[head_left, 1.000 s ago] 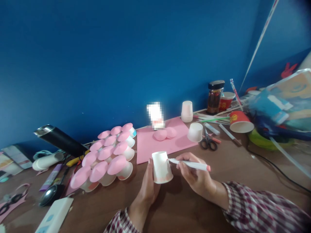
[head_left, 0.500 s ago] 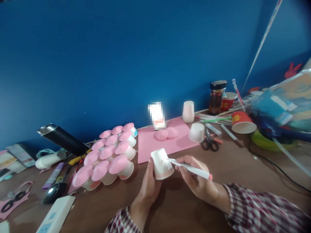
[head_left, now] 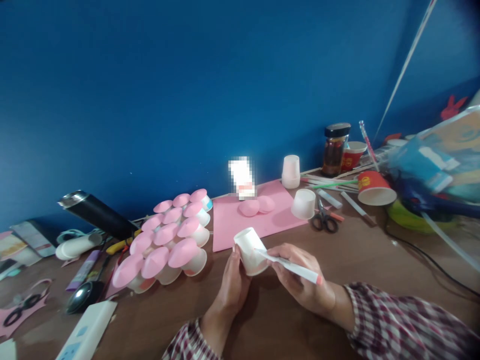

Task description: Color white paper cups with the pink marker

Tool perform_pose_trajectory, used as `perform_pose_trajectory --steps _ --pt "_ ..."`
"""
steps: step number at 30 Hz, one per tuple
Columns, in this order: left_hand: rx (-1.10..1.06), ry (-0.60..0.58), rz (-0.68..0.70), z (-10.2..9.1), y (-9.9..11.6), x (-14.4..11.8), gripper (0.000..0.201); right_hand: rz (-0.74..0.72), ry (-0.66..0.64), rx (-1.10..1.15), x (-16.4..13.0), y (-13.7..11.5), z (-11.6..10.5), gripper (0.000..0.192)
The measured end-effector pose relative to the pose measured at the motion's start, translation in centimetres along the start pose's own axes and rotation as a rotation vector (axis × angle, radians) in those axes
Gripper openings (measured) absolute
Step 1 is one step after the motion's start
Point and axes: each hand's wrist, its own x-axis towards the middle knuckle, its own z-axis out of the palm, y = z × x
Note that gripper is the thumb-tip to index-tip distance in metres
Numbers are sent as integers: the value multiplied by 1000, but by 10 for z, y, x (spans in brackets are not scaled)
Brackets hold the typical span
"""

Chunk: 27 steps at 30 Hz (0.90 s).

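Paper cup (head_left: 249,260) sits in your left hand (head_left: 233,285), held over the near middle of the tabletop (head_left: 285,325), upside down and tilted, with its narrow base upward and its wider rim on the near side. Your left fingers (head_left: 235,256) are clamped on its left side, thumb up along the wall, and the cup hides the rest of them. Your right hand (head_left: 307,292) has its fingers closed in a pinch on a white marker (head_left: 302,272), whose tip lies at the cup's side; whether it touches, you cannot tell from this view. To the left of your hands, a block of white cups (head_left: 197,262) stands under pink paper cones (head_left: 182,252), one cone on each. Beyond your hands, a pink sheet (head_left: 225,225) bears two loose pink cones (head_left: 249,208). A stack of upside-down white cups (head_left: 291,172) is at its far right corner, and a single upturned white cup (head_left: 303,204) is at its right edge, just beside black-handled scissors (head_left: 324,220). Farther right, a dark-lidded jar (head_left: 334,156) holds something brown, and next to it stands a red cup (head_left: 350,159) whose contents are too small to make out. Another red cup lies tipped (head_left: 370,182), mouth toward the near side. At the far right, a clear bag (head_left: 446,155) shows blue and white items inside.
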Motion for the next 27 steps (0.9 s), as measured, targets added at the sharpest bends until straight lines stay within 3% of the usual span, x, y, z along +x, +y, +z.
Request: perform_pose_trajectory --steps 8,15,27 --pt "20 -31 21 4 2 -1 38 -15 -10 1 -2 1 1 13" --pt "115 -126 62 8 4 -5 37 -13 -20 3 -3 2 2 13" --pt "107 -81 80 6 3 -5 35 -13 30 -21 -3 4 2 12"
